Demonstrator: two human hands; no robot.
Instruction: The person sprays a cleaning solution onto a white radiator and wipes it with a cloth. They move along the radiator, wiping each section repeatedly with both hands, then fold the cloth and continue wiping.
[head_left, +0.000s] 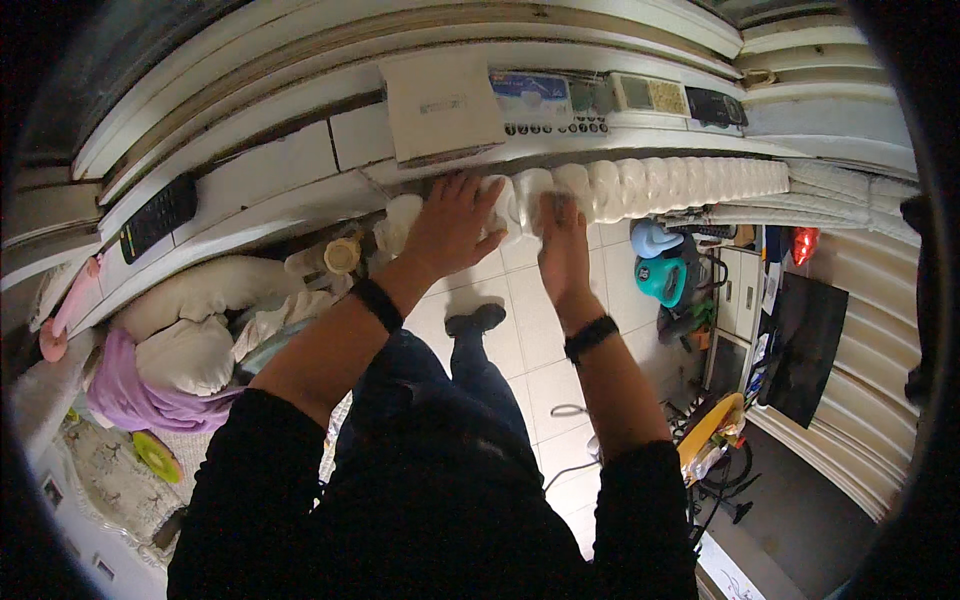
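Note:
A long row of white rolls (660, 184), which look like toilet paper in clear plastic, runs along the windowsill's edge. My left hand (457, 221) lies spread over the rolls at the row's left part, its fingertips near the sill. To its right, my right hand (561, 240) touches the front of the row with its fingers close together; they are blurred. One more white roll (403, 214) shows left of my left hand. Whether either hand grips a roll cannot be told.
On the sill lie a white box (444, 109), a blue package (532, 97), a thermometer-like device (649, 95) and a black remote control (159, 217). Pillows (187, 356) and a purple cloth (142, 390) are at left. A teal container (660, 279) stands on the tiled floor at right.

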